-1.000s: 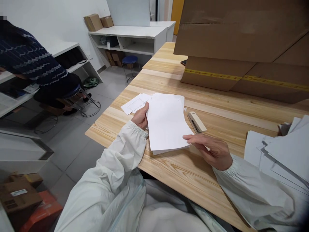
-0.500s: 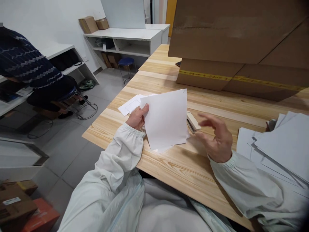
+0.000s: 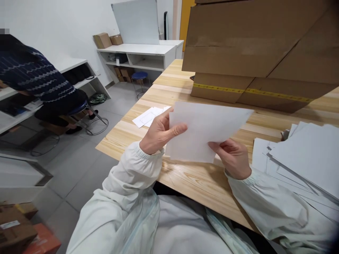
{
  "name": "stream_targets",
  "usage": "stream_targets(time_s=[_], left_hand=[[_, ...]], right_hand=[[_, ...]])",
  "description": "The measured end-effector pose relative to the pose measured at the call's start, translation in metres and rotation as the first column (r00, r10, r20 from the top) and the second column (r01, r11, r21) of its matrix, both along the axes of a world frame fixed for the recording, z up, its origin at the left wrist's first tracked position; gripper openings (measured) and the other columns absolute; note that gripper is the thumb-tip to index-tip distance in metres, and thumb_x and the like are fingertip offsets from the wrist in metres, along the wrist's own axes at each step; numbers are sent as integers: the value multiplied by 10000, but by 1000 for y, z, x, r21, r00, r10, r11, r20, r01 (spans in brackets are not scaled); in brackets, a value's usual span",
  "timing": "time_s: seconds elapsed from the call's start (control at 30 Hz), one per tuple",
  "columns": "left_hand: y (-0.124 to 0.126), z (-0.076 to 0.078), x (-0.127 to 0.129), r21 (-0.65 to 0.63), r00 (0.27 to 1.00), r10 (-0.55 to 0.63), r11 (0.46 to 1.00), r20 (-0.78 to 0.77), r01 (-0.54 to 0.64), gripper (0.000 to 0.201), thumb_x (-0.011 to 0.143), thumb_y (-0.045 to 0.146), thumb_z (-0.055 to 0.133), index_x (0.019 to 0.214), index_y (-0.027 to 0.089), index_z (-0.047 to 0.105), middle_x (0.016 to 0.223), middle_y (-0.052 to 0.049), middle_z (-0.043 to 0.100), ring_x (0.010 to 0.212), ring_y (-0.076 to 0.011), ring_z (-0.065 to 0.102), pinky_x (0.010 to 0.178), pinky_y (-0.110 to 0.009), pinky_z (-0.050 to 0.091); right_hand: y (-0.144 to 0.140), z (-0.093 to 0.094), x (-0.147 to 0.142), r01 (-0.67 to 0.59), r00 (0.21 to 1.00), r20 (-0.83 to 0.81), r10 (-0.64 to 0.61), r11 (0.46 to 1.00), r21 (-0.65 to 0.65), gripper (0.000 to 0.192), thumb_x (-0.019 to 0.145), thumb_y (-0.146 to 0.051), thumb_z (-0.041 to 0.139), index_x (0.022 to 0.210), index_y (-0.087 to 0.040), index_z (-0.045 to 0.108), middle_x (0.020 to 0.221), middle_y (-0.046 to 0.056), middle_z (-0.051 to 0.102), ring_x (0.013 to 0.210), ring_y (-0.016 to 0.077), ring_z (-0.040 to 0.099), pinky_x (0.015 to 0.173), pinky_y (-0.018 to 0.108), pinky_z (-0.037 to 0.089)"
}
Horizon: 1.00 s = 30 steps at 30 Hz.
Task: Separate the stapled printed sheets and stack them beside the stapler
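Held up over the front of the wooden table (image 3: 190, 183) is a white sheet of paper (image 3: 196, 130), tilted and slightly bent. My left hand (image 3: 162, 132) grips its left edge, thumb on the near face and fingers behind. At its lower right edge, my right hand (image 3: 233, 157) pinches the paper between thumb and fingers. Whether more than one sheet is held I cannot tell. Behind my left hand lie several white paper pieces (image 3: 147, 116) with printed lines. The stapler seen earlier on the table is hidden behind the sheet now.
A messy stack of white paper (image 3: 312, 151) lies at the right. Large cardboard boxes (image 3: 233, 46) stand on the table's far side. To the left a person (image 3: 39, 77) sits on a stool. A blue stool (image 3: 139, 75) and white shelves (image 3: 137, 51) are farther back.
My right hand has closed on the paper's lower right edge. The sheet has turned, its upper right corner now reaching farther right and covering the stapler. The camera view has shifted slightly.
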State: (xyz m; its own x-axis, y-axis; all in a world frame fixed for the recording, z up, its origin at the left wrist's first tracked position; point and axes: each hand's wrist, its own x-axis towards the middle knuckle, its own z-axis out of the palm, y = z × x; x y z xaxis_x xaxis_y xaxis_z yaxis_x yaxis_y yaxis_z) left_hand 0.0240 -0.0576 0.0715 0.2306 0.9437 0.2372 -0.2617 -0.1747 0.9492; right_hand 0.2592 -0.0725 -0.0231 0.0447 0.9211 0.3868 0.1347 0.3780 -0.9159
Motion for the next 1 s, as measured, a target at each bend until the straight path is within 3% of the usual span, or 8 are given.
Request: stream_targets(time_s=[0.13, 0.23, 0.37, 0.53, 0.7, 0.8, 1.0], left_hand=[[-4, -33, 6, -91, 999, 9, 996, -42, -13, 365, 679, 412, 828, 926, 166, 720, 915, -57, 740, 918, -232, 665, 841, -351, 511], [-5, -46, 14, -72, 992, 107, 991, -61, -111, 330, 709, 436, 795, 870, 158, 716, 863, -43, 732, 838, -202, 644, 781, -324, 498], [-6, -47, 23, 11, 988, 147, 989, -40, -147, 324, 749, 442, 756, 938, 182, 714, 907, -28, 717, 908, -203, 630, 835, -316, 487], [-10, -49, 29, 57, 981, 157, 987, -112, -151, 256, 793, 403, 723, 935, 194, 685, 873, -16, 677, 894, -183, 604, 835, -291, 473], [-22, -41, 37, 84, 969, 226, 972, -98, -218, 241, 816, 426, 699, 936, 219, 666, 912, -18, 675, 889, -185, 600, 814, -286, 475], [-25, -41, 40, 109, 963, 245, 966, -108, -233, 248, 821, 431, 693, 952, 224, 653, 917, -20, 675, 903, -190, 602, 823, -284, 474], [-29, -54, 44, 149, 940, 308, 947, -151, -286, 260, 838, 369, 686, 1046, 231, 613, 1032, -42, 671, 981, -203, 602, 883, -293, 456]], right_hand=[[-8, -13, 4, 188, 963, 176, -206, 976, 114, 171, 790, -347, 747, 720, -198, 704, 637, -13, 656, 545, 117, 551, 514, 253, 450], [-11, -22, 3, 259, 953, 138, -270, 961, 95, 250, 765, -359, 769, 665, -181, 625, 552, -29, 582, 475, 95, 482, 450, 233, 393], [-11, -21, -3, 213, 976, -68, -208, 973, 90, 215, 756, -320, 781, 868, -189, 651, 725, 2, 690, 599, 123, 609, 533, 238, 497], [-10, -16, -7, 218, 970, -137, -202, 970, 108, 215, 728, -277, 803, 900, -202, 698, 882, 38, 747, 741, 160, 685, 659, 285, 575], [-16, -10, -6, 281, 958, -116, -264, 944, 174, 215, 761, -290, 776, 945, -206, 705, 941, 55, 754, 868, 200, 706, 782, 359, 603], [-20, -9, -4, 324, 945, -48, -322, 917, 232, 199, 737, -288, 794, 902, -204, 722, 889, 57, 756, 839, 216, 708, 772, 378, 610], [-22, -15, -2, 234, 966, 52, -255, 939, 250, 183, 732, -232, 794, 908, -228, 745, 905, 41, 760, 792, 219, 709, 738, 377, 609]])
